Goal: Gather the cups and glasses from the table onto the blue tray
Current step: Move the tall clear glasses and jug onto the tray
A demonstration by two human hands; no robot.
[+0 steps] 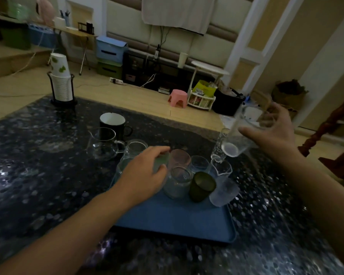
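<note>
The blue tray [173, 219] lies on the dark speckled table in front of me. Several cups and glasses stand along its far edge: a pink cup [180, 157], a dark green cup [202, 186], a frosted glass [223, 193], a clear jar-like glass [178, 183]. My left hand [145, 173] is closed around a pale green cup [161, 162] at the tray's far left. My right hand [274, 130] holds a tall clear glass [240, 133] tilted in the air above the table's right side.
Beyond the tray on the table stand a black mug [112, 124], a clear glass pitcher [102, 143], another clear glass [136, 147] and a tall narrow glass [218, 147]. A rack of stacked paper cups [61, 84] stands at the far left corner.
</note>
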